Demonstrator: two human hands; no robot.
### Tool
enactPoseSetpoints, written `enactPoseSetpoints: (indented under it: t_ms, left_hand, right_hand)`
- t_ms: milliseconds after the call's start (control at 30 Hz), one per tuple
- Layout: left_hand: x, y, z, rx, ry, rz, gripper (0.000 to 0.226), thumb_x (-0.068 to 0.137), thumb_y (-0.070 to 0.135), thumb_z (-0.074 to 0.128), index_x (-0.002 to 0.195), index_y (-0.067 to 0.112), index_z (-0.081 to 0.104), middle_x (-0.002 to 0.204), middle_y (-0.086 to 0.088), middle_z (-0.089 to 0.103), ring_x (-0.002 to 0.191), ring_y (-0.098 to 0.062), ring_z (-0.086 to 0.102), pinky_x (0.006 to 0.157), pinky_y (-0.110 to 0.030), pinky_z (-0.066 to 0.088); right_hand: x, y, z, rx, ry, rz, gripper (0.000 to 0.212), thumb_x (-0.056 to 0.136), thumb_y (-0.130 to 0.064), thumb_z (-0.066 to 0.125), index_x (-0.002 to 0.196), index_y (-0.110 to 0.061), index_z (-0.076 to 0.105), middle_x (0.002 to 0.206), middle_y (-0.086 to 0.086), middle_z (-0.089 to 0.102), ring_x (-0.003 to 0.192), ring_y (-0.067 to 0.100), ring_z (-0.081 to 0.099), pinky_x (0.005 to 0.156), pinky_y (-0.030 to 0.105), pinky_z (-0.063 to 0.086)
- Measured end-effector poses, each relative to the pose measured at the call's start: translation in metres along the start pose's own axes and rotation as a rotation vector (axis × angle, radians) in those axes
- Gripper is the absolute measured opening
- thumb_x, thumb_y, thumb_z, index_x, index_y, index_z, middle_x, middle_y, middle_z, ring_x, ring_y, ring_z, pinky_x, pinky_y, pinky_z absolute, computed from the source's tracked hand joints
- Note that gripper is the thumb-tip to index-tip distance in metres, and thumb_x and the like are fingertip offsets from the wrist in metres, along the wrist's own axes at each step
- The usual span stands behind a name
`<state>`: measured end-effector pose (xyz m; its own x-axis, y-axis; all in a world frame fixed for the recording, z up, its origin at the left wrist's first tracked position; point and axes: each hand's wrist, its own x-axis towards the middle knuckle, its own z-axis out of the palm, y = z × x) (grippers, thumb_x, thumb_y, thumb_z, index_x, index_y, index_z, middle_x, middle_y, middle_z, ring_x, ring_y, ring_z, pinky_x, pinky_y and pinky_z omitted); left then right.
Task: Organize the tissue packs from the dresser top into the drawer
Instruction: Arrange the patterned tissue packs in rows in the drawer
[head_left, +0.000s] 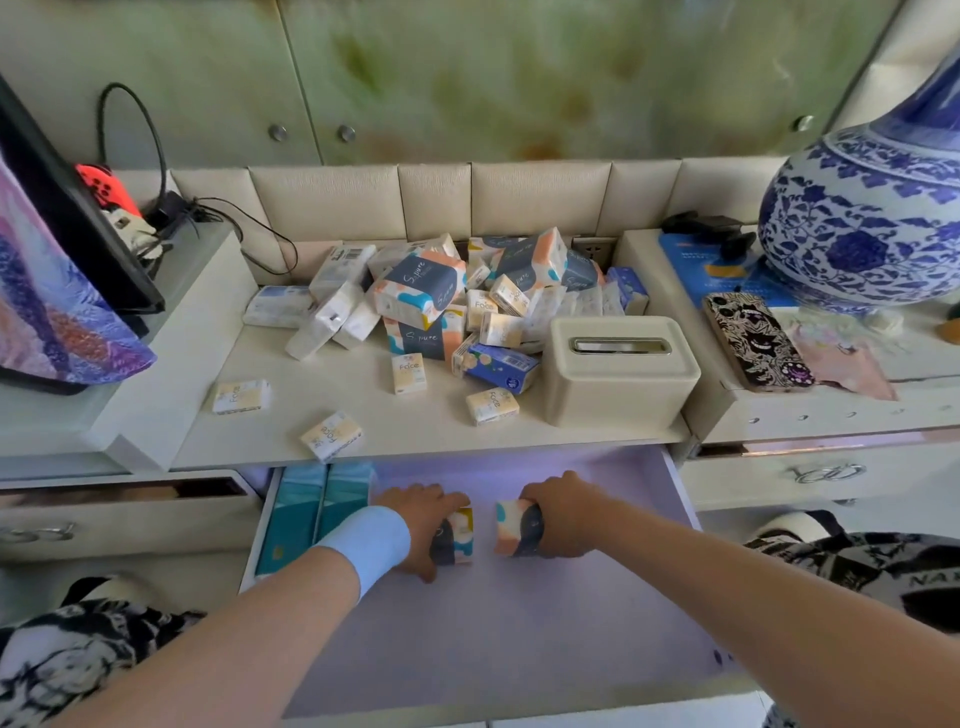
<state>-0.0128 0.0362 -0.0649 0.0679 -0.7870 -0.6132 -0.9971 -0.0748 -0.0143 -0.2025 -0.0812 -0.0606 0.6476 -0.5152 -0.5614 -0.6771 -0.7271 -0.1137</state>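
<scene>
Two patterned packs going into the drawer; most of the job is ahead.

I have the left hand (423, 525) gripping one patterned pack (461, 538) and the right hand (563, 514) gripping a second pack (511, 527), fingers curled over each. Both are low in the open drawer (519, 639) and a little apart; I cannot tell if they touch its floor. Just left of them, teal packs (311, 514) line the drawer's left wall. My read: early stage. A heap of tissue packs (441, 301) sits at the back of the dresser top (415, 426), with small yellow packs (331, 435) scattered nearer the front edge, all left to move. A cream tissue box (618, 369) is beside the heap; a phone (756, 343) and a vase (872, 223) stand on the right.
</scene>
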Motion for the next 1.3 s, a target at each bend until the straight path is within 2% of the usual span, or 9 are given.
enactPoseSetpoints:
  t_ms: [200,567,667,767,900,1033,1133,1200,1300]
  left_hand:
    - [0.022,-0.016,0.006,0.043,0.171,-0.049,0.067,0.087,0.029,0.063,0.146,0.029,0.032,0.142,0.001,0.048,0.129,-0.025,0.048,0.094,-0.037,0.044]
    - [0.031,-0.027,0.017,0.111,0.382,0.039,0.080,0.084,0.008,0.064,0.150,0.027,0.023,0.150,0.001,0.032,0.133,-0.024,0.041,0.090,-0.037,0.047]
    - [0.026,-0.033,0.024,0.144,0.429,0.120,0.076,0.070,0.001,0.073,0.137,0.023,0.046,0.143,-0.002,0.042,0.124,-0.026,0.049,0.083,-0.037,0.051]
    - [0.015,-0.034,0.021,0.221,0.468,0.120,0.068,0.050,0.001,0.084,0.112,0.020,0.062,0.115,-0.004,0.056,0.097,-0.024,0.058,0.064,-0.031,0.047]
    - [0.008,-0.026,0.017,0.111,0.314,-0.030,0.042,0.089,0.002,0.054,0.128,0.016,0.049,0.124,-0.005,0.056,0.104,-0.030,0.060,0.068,-0.034,0.041]
    - [0.009,-0.016,0.004,0.025,0.242,-0.110,0.027,0.098,0.022,0.044,0.118,0.012,0.058,0.113,-0.009,0.065,0.100,-0.030,0.064,0.073,-0.030,0.044]
    - [0.015,-0.021,0.006,-0.095,0.204,-0.112,0.030,0.097,0.033,0.043,0.110,0.013,0.062,0.112,-0.008,0.066,0.097,-0.027,0.063,0.078,-0.030,0.049]
    - [0.018,-0.028,0.013,-0.151,0.133,-0.131,0.039,0.096,0.037,0.044,0.128,0.018,0.057,0.124,-0.005,0.062,0.107,-0.026,0.060,0.089,-0.033,0.051]
    - [0.020,-0.036,0.021,-0.169,0.072,-0.108,0.055,0.095,0.040,0.048,0.146,0.023,0.039,0.141,-0.002,0.050,0.124,-0.025,0.052,0.100,-0.035,0.046]
  right_hand:
    - [0.031,0.003,0.017,0.030,0.105,-0.014,0.053,0.083,-0.045,0.065,0.131,-0.026,0.051,0.122,0.004,0.056,0.117,0.025,0.047,0.090,0.036,0.045]
    - [0.048,0.010,0.029,0.209,0.346,0.034,0.055,0.085,-0.037,0.067,0.135,-0.023,0.048,0.132,0.002,0.050,0.124,0.022,0.040,0.095,0.036,0.047]
    - [0.049,0.007,0.031,0.252,0.360,0.126,0.067,0.080,-0.032,0.072,0.139,-0.022,0.041,0.137,0.005,0.043,0.126,0.026,0.041,0.092,0.038,0.050]
    - [0.050,0.006,0.034,0.368,0.259,0.312,0.068,0.082,-0.027,0.069,0.138,-0.017,0.032,0.131,0.012,0.043,0.113,0.032,0.053,0.083,0.041,0.053]
    - [0.056,0.003,0.034,0.592,0.203,0.391,0.072,0.084,-0.031,0.069,0.138,-0.014,0.026,0.105,0.005,0.051,0.089,0.025,0.054,0.068,0.037,0.051]
    - [0.070,-0.006,0.034,0.827,0.268,0.364,0.077,0.080,-0.021,0.077,0.138,-0.015,0.027,0.119,0.011,0.058,0.104,0.028,0.059,0.086,0.036,0.052]
    - [0.076,-0.012,0.027,1.209,0.272,0.459,0.076,0.081,-0.010,0.075,0.138,-0.012,0.025,0.121,0.010,0.050,0.109,0.030,0.055,0.093,0.040,0.052]
    - [0.079,-0.014,0.025,1.380,0.270,0.522,0.066,0.083,-0.005,0.071,0.133,-0.010,0.027,0.122,0.010,0.046,0.109,0.029,0.053,0.097,0.041,0.051]
    - [0.084,-0.017,0.030,1.393,0.296,0.564,0.067,0.078,-0.010,0.077,0.127,-0.009,0.031,0.120,0.012,0.053,0.108,0.031,0.058,0.096,0.046,0.052]
